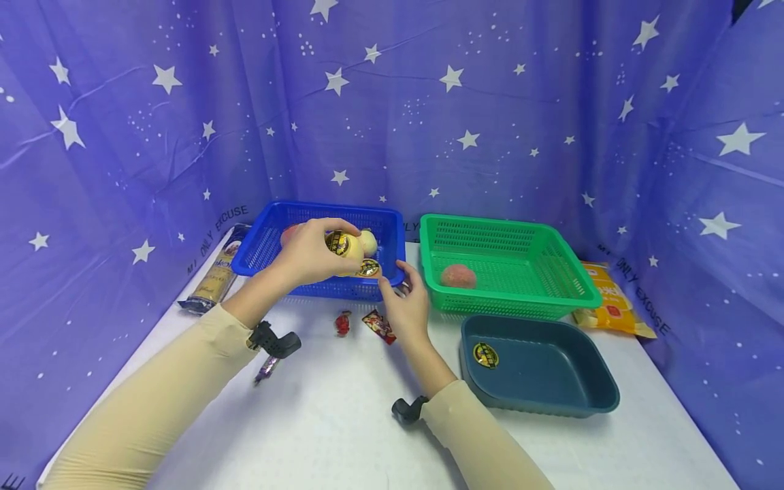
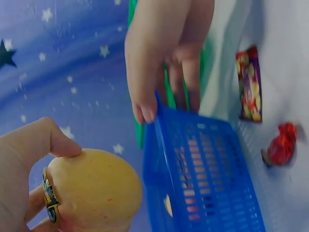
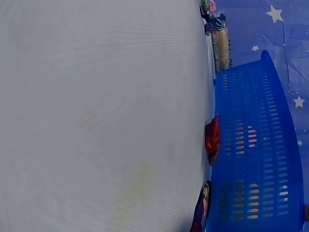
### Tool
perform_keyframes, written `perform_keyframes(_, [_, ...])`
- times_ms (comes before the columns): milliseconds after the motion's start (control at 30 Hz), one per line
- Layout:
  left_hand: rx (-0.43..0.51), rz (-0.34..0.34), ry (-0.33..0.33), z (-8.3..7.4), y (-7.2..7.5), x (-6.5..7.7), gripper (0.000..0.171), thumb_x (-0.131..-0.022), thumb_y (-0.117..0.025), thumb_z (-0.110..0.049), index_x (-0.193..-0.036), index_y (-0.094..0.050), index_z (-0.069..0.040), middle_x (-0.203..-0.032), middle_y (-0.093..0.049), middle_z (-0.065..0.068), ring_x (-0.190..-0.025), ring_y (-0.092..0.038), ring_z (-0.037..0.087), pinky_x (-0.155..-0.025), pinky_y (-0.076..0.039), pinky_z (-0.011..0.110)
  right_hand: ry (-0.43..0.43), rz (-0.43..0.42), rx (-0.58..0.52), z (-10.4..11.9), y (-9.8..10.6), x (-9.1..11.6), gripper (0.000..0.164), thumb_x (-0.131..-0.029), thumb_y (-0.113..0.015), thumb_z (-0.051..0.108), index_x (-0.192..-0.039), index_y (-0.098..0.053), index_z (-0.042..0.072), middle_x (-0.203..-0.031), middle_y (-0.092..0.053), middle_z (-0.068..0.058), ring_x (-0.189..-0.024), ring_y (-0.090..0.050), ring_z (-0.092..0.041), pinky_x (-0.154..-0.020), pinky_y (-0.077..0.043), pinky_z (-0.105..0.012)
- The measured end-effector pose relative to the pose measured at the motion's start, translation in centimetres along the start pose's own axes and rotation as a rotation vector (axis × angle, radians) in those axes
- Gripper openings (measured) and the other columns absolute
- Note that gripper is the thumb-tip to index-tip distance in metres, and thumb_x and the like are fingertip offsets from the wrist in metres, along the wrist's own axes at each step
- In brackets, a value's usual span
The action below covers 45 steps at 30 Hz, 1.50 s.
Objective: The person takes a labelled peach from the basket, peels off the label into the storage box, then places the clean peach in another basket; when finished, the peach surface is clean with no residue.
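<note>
My left hand [image 1: 309, 250] holds a yellow peach-shaped fruit [image 2: 99, 186] above the blue basket [image 1: 339, 290], with the thumb on one side and fingers on the other. A black-and-gold label [image 1: 337, 243] is stuck on the fruit. My right hand [image 1: 409, 306] grips the basket's near right corner at the rim. Inside the basket are a pale round fruit [image 1: 368, 242], a pinkish-red one [image 1: 288, 235] partly behind my left hand, and another black-and-gold label [image 1: 369, 267]. In the right wrist view the blue basket [image 3: 251, 140] shows its slotted side, while the right hand is almost wholly out of frame.
A green basket [image 1: 508, 297] with a pink fruit [image 1: 458, 276] stands right of the blue one. Before it is a dark teal tub [image 1: 539, 401]. Wrapped candies [image 1: 342, 324] and a red packet [image 1: 380, 327] lie in front. Food packages [image 1: 214, 279] flank the baskets.
</note>
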<state>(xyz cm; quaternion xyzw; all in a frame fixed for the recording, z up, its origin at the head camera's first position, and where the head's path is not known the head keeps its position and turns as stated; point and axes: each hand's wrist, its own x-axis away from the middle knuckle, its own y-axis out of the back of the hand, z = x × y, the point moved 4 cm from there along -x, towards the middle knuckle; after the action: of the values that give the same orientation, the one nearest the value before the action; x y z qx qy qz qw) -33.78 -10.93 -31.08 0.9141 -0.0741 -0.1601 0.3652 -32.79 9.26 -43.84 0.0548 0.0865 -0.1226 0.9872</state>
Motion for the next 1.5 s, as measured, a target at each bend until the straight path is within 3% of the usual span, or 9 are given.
perform_keyframes(133, [0.068,0.038,-0.062,-1.2,-0.7,1.7,0.057,-0.08,-0.094,-0.025,-0.134,-0.074,-0.024,-0.121,-0.078,0.005,-0.099,-0.072,0.023,-0.081,-0.066,0.036,0.017,0.012,-0.005,-0.2,0.1,-0.1,0.057,-0.105,-0.076,0.021,-0.158,-0.057,0.014,-0.162,-0.058,-0.023,-0.148,-0.062,-0.041,-0.121,-0.056,-0.051])
perform_keyframes(333, [0.079,0.047,-0.124,-1.9,-2.1,4.5,0.058,-0.075,-0.096,-0.022,-0.129,-0.076,-0.024,-0.126,-0.076,-0.001,-0.106,-0.072,0.02,-0.086,-0.065,0.036,0.033,0.035,0.008,-0.4,0.3,-0.2,0.058,-0.105,-0.077,0.021,-0.158,-0.057,0.012,-0.161,-0.059,-0.025,-0.146,-0.064,-0.041,-0.119,-0.058,-0.05])
perform_keyframes(500, [0.048,0.089,-0.188,-1.5,-3.7,7.0,0.058,-0.073,-0.098,-0.021,-0.127,-0.077,-0.029,-0.135,-0.068,-0.007,-0.117,-0.066,0.018,-0.092,-0.063,0.036,0.028,0.041,0.001,-0.5,0.2,-0.1,0.058,-0.104,-0.078,0.019,-0.158,-0.057,0.012,-0.157,-0.062,-0.025,-0.142,-0.067,-0.039,-0.117,-0.059,-0.05])
perform_keyframes(800, [-0.005,0.249,-0.287,0.0,-7.6,11.1,0.064,-0.068,-0.097,-0.022,-0.128,-0.073,-0.031,-0.127,-0.071,-0.015,-0.112,-0.065,0.009,-0.099,-0.058,0.033,0.04,0.026,0.016,-0.3,0.2,0.0,0.057,-0.104,-0.077,0.018,-0.156,-0.058,0.011,-0.155,-0.064,-0.023,-0.141,-0.067,-0.041,-0.119,-0.057,-0.051])
perform_keyframes(967, [0.025,0.288,-0.31,1.5,-9.6,12.1,0.065,-0.068,-0.098,-0.02,-0.128,-0.075,-0.025,-0.127,-0.075,-0.015,-0.118,-0.068,0.008,-0.107,-0.058,0.035,0.035,0.026,0.019,-0.1,0.3,0.1,0.057,-0.104,-0.078,0.019,-0.156,-0.058,0.011,-0.157,-0.063,-0.022,-0.143,-0.066,-0.041,-0.12,-0.057,-0.051])
perform_keyframes(1167, [0.069,0.285,-0.317,2.1,-10.7,12.4,0.067,-0.067,-0.099,-0.017,-0.13,-0.076,-0.019,-0.126,-0.077,-0.015,-0.12,-0.069,0.007,-0.11,-0.058,0.036,0.024,0.035,0.025,0.1,0.3,-0.1,0.057,-0.105,-0.077,0.022,-0.157,-0.057,0.012,-0.16,-0.06,-0.024,-0.145,-0.064,-0.041,-0.12,-0.057,-0.05])
perform_keyframes(1333, [0.1,0.292,-0.289,2.7,-11.5,12.2,0.069,-0.068,-0.099,-0.019,-0.133,-0.076,-0.022,-0.126,-0.076,-0.018,-0.114,-0.069,0.005,-0.102,-0.059,0.031,0.047,0.045,0.079,0.6,0.5,0.1,0.057,-0.106,-0.076,0.023,-0.158,-0.057,0.012,-0.159,-0.062,-0.024,-0.142,-0.066,-0.042,-0.119,-0.058,-0.052])
perform_keyframes(1500, [0.168,0.324,-0.223,3.4,-12.1,11.9,0.073,-0.069,-0.097,-0.018,-0.138,-0.073,-0.024,-0.126,-0.075,-0.017,-0.108,-0.069,0.006,-0.094,-0.059,0.026,0.055,0.072,0.171,1.0,1.4,1.0,0.062,-0.107,-0.074,0.03,-0.164,-0.051,0.019,-0.162,-0.06,-0.02,-0.137,-0.07,-0.042,-0.111,-0.063,-0.052])
